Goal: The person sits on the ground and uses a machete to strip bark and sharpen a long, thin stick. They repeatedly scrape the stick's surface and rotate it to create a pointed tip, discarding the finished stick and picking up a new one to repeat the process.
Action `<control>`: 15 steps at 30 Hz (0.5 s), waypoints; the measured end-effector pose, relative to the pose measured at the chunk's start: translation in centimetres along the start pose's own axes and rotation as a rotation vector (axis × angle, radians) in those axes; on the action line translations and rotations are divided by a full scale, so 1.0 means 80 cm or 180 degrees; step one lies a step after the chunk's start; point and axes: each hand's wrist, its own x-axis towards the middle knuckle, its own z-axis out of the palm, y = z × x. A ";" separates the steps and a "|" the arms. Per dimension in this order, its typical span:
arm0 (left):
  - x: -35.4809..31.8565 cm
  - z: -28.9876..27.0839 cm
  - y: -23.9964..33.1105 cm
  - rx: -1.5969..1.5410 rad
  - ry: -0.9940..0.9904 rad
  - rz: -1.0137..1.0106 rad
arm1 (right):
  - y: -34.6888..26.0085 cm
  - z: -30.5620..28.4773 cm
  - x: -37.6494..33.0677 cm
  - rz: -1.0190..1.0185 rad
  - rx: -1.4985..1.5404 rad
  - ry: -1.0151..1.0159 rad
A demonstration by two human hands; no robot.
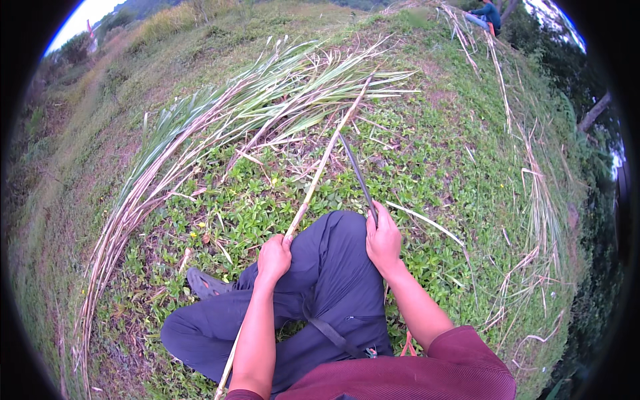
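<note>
A long, pale, peeled-looking stalk (327, 155) is gripped by my left hand (274, 259), whose fingers are wrapped round it above my bent leg. The stalk slants up and away to the right, and its lower end passes under my left forearm. My right hand (384, 244) is closed round a long, narrow, dark knife (360, 177). The blade points away from me, and its tip appears close to the stalk's right side; I cannot tell whether they touch. The knife's handle is mostly hidden in my fist.
A large heap of long, leafy cut stalks (193, 130) curves along the left and far side. Dry stalks and strips (537, 200) lie along the right, near dark trees. Another person (490, 15) sits at the far right. My crossed legs (233, 323) rest on low green plants.
</note>
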 end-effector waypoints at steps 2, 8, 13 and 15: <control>-0.005 -0.009 0.001 0.0010 -0.0065 -0.0111 | 0.001 -0.002 0.008 -0.0035 -0.0016 -0.0106; -0.059 -0.046 -0.007 -0.0867 -0.0202 -0.0141 | -0.020 -0.017 0.015 -0.0428 -0.0341 -0.0371; -0.100 -0.079 0.034 -0.1814 -0.0964 -0.0348 | -0.023 -0.035 0.010 -0.1032 -0.0599 -0.0542; -0.108 -0.093 0.046 -0.1864 -0.1159 -0.0428 | -0.032 -0.047 0.007 -0.1459 -0.0630 -0.0735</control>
